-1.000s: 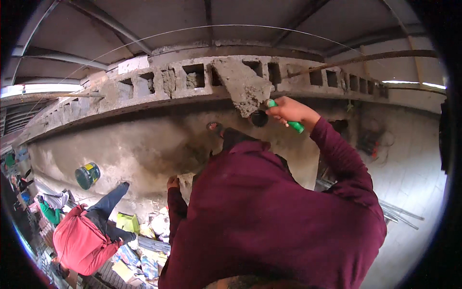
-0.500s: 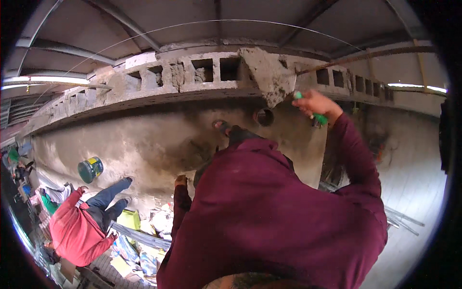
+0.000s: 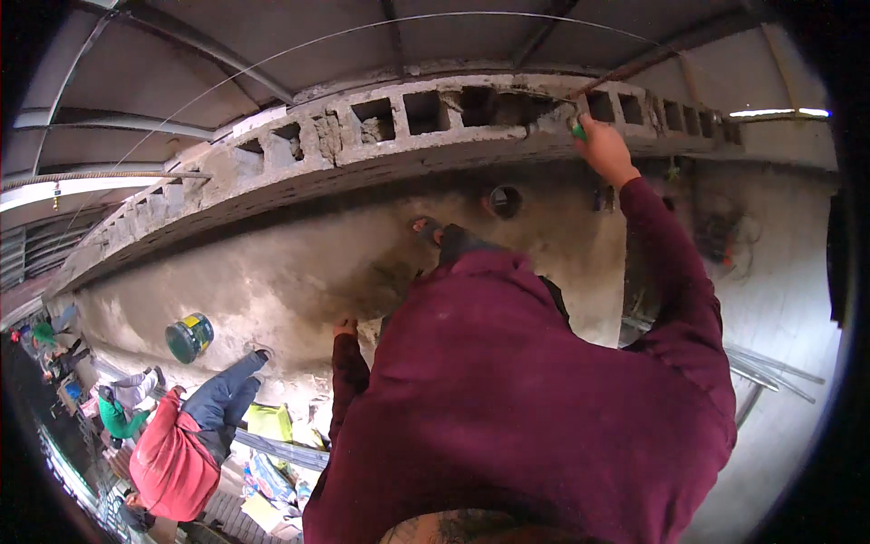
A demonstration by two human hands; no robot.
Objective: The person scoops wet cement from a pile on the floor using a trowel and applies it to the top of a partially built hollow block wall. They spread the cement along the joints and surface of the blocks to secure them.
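Note:
My right hand (image 3: 605, 145) is closed round the green handle (image 3: 579, 129) of a trowel, raised above the hollow-block wall (image 3: 317, 177). The trowel's thin blade (image 3: 535, 94) is turned nearly edge-on over the block openings, and the mortar on it is hard to make out. Dark, rough mortar (image 3: 530, 111) appears in the opening under the blade. Low at my left side hangs my left hand (image 3: 345, 326), its fingers loosely apart with nothing visible in them. My foot (image 3: 426, 228) shows below, beyond my maroon top.
A dark green bucket (image 3: 188, 337) stands on the floor at left. Near it a person in a red top (image 3: 172, 462) bends by scattered bags (image 3: 270, 476). A round container (image 3: 504, 201) sits below the wall. Metal bars (image 3: 770, 367) lie at right, and a thin wire crosses overhead.
My right hand has moved up toward the wall and tipped the trowel; its broad mortar-covered face no longer shows. The view has shifted, and the person in red has moved.

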